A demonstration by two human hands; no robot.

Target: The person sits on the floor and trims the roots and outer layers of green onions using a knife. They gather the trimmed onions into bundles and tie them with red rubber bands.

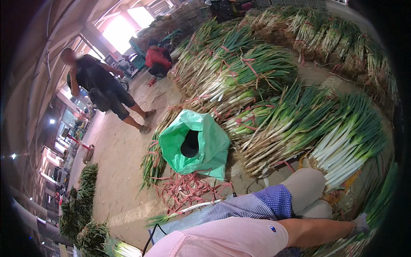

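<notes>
My left hand (361, 224), in a grey glove, reaches to the far right edge with its fingers closed around long green onions (374, 210); its fingertips are hard to make out. My right hand is out of view. Beyond my knees lies a bundle of cleaned green onions (337, 151) with white stalks. Next to it is a pile of browner, untrimmed green onions (276, 144). A green woven sack (213, 144) stands with its mouth wide, a dark object (190, 144) inside. Tangled pink ties (189, 189) lie on the floor beside the sack.
A person in dark clothes (99, 85) stands at the upper left. Another person in red (158, 59) crouches beyond the large onion heap (231, 67). More bundles (334, 35) line the upper right. Leafy bundles (78, 199) lie at the lower left. A motorbike (123, 84) stands farther back.
</notes>
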